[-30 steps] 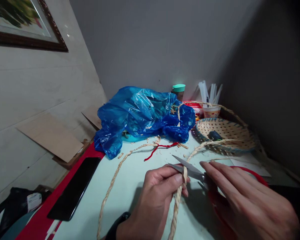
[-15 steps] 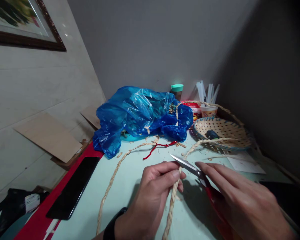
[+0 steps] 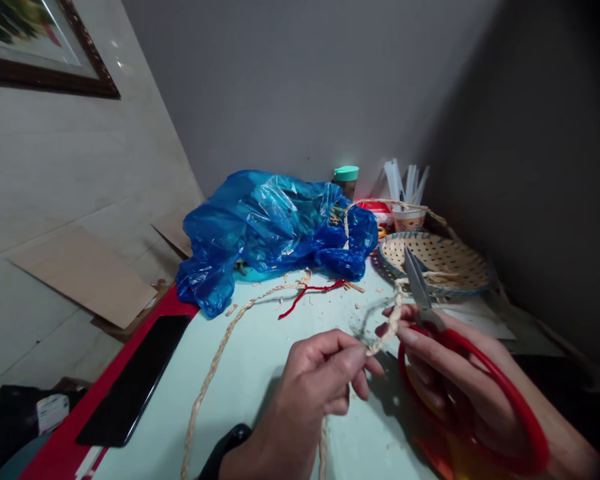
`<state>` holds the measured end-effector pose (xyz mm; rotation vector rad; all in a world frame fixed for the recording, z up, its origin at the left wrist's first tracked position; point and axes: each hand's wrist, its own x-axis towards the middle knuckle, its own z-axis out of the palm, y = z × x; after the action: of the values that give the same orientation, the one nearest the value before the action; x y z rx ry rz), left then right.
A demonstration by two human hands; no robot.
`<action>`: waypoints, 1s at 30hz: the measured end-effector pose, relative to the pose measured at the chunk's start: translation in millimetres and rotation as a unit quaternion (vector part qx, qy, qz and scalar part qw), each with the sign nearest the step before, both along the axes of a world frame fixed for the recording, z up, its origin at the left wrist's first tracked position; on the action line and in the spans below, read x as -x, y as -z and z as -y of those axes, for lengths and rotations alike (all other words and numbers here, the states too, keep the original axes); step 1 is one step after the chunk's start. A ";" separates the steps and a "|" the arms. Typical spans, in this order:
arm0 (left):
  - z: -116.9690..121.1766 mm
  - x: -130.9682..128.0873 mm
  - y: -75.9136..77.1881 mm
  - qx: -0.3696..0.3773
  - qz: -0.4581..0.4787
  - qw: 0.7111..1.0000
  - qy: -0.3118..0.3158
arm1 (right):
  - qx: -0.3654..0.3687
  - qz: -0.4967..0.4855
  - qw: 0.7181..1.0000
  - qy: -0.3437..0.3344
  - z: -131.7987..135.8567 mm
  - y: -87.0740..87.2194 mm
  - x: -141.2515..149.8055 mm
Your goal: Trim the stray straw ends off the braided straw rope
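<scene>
My left hand (image 3: 325,373) pinches a pale braided straw cord (image 3: 392,323) between thumb and fingers, low over the table. Just to its right, my right hand (image 3: 460,380) holds red-handled scissors (image 3: 420,287), their blades together and pointing up and away. The thumb and fingertips of that hand also grip the cord near its upper end. Below my left hand the cord hangs toward the table's front edge. Another length of braid (image 3: 215,360) curves along the table on the left, with a red string (image 3: 300,301) at its far end.
A blue plastic bag (image 3: 270,220) lies at the back. Right of it stand a green-lidded jar (image 3: 346,175), a paper cup (image 3: 409,218) with plastic strips and a woven basket (image 3: 460,257). A black phone (image 3: 135,380) lies along the left edge. Straw scraps dot the table.
The scissors have swung from lying across the cord to pointing upward in my right hand. My right fingers have come to the cord and now hold its upper part. The view shifted slightly right.
</scene>
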<state>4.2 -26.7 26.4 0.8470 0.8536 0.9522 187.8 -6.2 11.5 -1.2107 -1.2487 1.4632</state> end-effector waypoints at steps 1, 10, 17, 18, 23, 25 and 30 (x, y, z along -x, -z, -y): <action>-0.2 0.8 0.5 -0.006 -0.032 0.999 0.003 | 0.006 -0.019 1.000 -0.003 -0.2 -2.2 1.1; 1.0 -2.7 -4.5 -0.066 -0.195 0.978 -0.006 | -0.004 -0.067 0.998 -0.005 3.9 -24.0 3.8; 4.9 -8.3 -4.1 -0.083 -0.178 0.980 -0.033 | 0.023 -0.063 0.997 -0.041 13.6 -13.2 4.5; 5.0 -8.7 -3.3 -0.088 -0.183 0.978 -0.044 | 0.033 -0.066 0.997 -0.037 13.8 -11.9 5.2; 7.4 -10.4 0.2 -0.176 -0.256 0.945 -0.098 | 0.024 -0.045 0.997 -0.058 11.3 -9.2 4.6; 8.7 -10.6 1.7 -0.238 -0.272 0.924 -0.125 | 0.012 -0.042 0.998 -0.048 10.9 -11.8 3.4; 9.7 -6.9 3.6 -0.294 -0.305 0.898 -0.118 | -0.035 0.052 0.998 -0.010 12.7 -17.7 -1.4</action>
<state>11.1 -36.4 22.9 1.6503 1.2473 1.2053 189.2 -18.9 29.1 -1.2456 -1.3735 1.3737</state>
